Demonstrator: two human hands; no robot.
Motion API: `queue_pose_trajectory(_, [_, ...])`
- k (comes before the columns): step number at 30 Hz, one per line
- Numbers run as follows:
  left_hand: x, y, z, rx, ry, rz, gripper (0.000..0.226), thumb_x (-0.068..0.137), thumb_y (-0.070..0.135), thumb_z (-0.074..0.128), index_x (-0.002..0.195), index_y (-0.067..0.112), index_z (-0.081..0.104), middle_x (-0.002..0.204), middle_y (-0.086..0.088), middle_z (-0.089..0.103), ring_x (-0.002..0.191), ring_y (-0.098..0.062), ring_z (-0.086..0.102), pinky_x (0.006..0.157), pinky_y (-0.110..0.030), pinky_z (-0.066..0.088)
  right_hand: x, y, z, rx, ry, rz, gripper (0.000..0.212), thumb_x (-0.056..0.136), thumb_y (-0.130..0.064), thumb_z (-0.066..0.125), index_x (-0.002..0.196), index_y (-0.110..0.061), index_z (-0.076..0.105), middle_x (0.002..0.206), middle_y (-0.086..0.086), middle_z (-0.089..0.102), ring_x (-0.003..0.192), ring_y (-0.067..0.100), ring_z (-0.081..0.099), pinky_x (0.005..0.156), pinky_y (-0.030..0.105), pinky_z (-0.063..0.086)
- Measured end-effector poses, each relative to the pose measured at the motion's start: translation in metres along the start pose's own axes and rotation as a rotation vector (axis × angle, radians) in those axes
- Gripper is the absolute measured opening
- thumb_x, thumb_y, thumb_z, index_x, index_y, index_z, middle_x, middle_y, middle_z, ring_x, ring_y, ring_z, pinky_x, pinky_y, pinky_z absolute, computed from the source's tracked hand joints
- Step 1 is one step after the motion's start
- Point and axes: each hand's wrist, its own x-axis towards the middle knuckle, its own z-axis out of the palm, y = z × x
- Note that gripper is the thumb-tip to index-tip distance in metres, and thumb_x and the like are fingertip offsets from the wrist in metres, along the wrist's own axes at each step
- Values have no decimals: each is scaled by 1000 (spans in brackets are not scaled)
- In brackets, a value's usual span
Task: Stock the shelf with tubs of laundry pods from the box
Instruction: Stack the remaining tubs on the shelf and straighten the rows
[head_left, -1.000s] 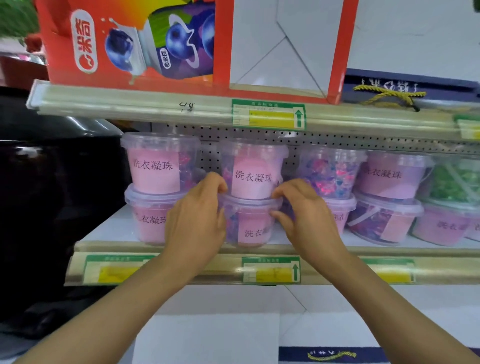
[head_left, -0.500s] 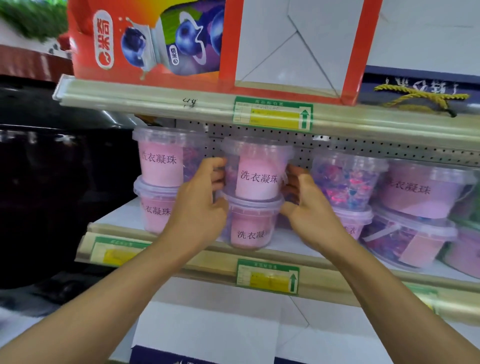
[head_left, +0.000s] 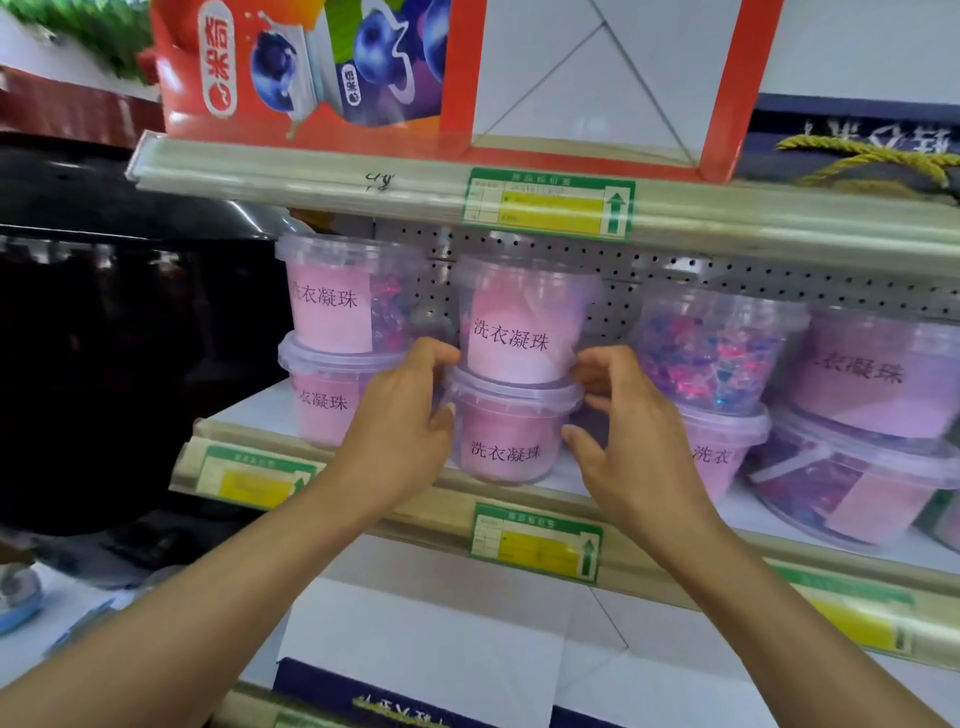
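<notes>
Two clear tubs of laundry pods with pink labels are stacked mid-shelf: an upper tub on a lower tub. My left hand is against the stack's left side and my right hand against its right. The curled fingertips of both hands touch the upper tub's base where it meets the lower tub's lid. Both thumbs sit beside the lower tub. Another pink stack stands to the left, and a tub of loose coloured pods to the right. The box is not in view.
The shelf has a beige front rail with green and yellow price tags. The upper shelf rail hangs close above the tubs and carries a red juice carton. Wider pink tubs fill the right. A dark object sits to the left.
My hands have slid down from the sides of the upper tub to the seam between the two tubs. The view has moved closer and shifted left.
</notes>
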Motion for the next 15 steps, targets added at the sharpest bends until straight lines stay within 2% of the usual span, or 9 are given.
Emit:
queue_pose_trajectory(3, [2,0,1,35,-52,-7,49,82,-2,53,128,14,44,117,-7,61,115,-22,54,96,-39,43,-4,-3,0,-8,54,-22,53,75,-1,70,118,-18,45,109,-4,53,102,16,54,91,33,47])
queue_pose_trajectory(6, [-1,2,4,-7,-22,-22,58,81,3,60,133,16,39,126,-2,57,116,-19,54,97,-39,44,-3,-1,0,-19,60,44,53,75,0,70,117,-18,43,112,-4,47,103,14,53,92,29,45])
queue_pose_trajectory(9, [-3,2,5,-22,-31,-30,50,82,9,64,127,21,43,115,-2,61,109,-17,56,92,-37,46,0,2,3,-82,1,75,41,77,-1,67,107,-17,46,108,2,54,96,19,58,86,39,49])
queue_pose_trajectory(12, [1,-1,3,-65,-25,-55,41,82,6,63,116,21,46,104,-6,64,97,-20,60,88,-40,48,3,-2,3,-88,14,50,33,77,0,66,101,-18,52,103,3,56,88,20,59,82,39,50])
queue_pose_trajectory(15, [3,-1,0,-115,-55,-52,50,83,1,57,125,19,39,123,-1,57,113,-18,55,96,-42,45,1,-7,5,-105,19,21,31,78,-3,67,98,-21,52,100,1,51,85,17,56,81,34,48])
